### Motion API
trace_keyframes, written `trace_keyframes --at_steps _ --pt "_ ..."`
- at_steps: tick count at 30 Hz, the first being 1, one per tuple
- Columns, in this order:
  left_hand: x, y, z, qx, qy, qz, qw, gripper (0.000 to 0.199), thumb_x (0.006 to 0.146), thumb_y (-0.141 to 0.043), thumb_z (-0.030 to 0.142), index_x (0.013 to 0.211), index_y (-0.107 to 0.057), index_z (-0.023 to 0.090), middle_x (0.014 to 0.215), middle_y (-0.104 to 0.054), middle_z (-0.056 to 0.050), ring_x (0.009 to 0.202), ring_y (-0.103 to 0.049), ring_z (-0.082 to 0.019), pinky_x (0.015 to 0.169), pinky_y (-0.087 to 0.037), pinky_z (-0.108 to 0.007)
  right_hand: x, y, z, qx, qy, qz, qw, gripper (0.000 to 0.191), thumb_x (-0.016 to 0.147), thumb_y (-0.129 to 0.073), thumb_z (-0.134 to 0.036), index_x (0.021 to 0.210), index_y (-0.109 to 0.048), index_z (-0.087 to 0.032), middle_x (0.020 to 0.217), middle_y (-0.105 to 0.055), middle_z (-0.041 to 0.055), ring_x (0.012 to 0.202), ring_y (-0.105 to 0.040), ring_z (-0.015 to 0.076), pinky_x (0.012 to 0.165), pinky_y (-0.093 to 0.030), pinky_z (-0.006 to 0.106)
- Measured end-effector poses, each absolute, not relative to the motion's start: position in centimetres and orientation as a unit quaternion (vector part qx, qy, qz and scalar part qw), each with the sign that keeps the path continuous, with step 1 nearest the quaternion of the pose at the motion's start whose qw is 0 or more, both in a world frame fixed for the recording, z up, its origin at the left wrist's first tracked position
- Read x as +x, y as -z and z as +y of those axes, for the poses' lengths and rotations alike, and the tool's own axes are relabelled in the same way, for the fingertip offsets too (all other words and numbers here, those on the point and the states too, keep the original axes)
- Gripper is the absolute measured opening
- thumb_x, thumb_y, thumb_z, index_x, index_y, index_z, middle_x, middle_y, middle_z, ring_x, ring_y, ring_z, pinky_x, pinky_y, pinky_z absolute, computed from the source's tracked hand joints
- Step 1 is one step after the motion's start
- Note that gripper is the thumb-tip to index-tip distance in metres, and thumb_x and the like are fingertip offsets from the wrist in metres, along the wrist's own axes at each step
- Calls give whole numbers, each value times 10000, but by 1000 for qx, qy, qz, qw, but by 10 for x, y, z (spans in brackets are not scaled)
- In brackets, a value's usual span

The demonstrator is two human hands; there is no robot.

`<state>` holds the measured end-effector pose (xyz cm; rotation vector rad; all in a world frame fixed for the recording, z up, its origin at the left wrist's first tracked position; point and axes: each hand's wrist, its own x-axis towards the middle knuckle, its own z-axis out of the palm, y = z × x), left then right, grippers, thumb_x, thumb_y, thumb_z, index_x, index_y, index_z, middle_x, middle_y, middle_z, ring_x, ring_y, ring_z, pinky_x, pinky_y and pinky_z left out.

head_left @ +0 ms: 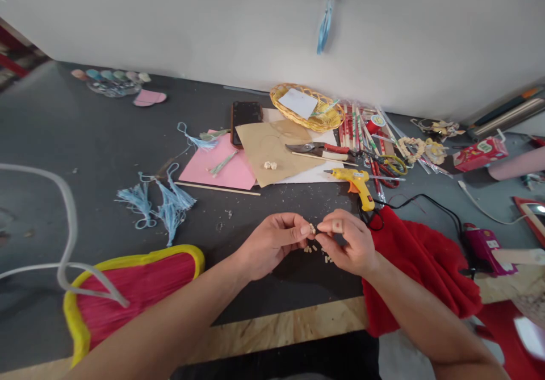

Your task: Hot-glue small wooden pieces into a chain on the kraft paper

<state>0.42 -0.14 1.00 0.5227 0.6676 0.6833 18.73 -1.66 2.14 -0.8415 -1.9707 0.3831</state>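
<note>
My left hand [275, 242] pinches a small cluster of pale wooden pieces [312, 229] between thumb and fingers, a little above the dark table. Close against its right side are the fingertips of my right hand [351, 246], drawn together; whatever they hold is too small to make out. A beige bandage [337, 225] wraps one right finger. Below both hands lie several short cut bits of pale stick [327, 259]. Farther back, a finished-looking pale cluster [269, 165] rests on brown paper [251, 141].
A yellow glue gun [355, 182], pruning shears [321, 150] and a wicker basket [330, 120] lie behind my hands. A red cloth [421, 266] sits under my right forearm. Blue tassels [170, 201] and a pink, yellow-rimmed object [140, 280] with a white tube [70, 221] are leftward.
</note>
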Motion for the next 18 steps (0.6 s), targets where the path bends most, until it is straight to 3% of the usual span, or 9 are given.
trace_keyframes --at_steps 8,18 --pt "2 -14 -1 272 -290 306 865 222 633 -844 280 640 -688 123 642 -649 -20 586 -550 -87 597 -415 -205 191 -17 -20 -346 -352 -743 451 190 878 -615 -241 1058 -655 -196 898 -658 73 722 -621 134 603 -550 247" --pt "2 -15 -1 299 -244 329 862 318 567 -872 346 627 -670 108 595 -635 -14 582 -532 -84 596 -368 -203 191 -16 -21 -344 -383 -733 445 125 856 -659 -246 952 -687 -171 830 -662 67 735 -637 139 661 -538 261"
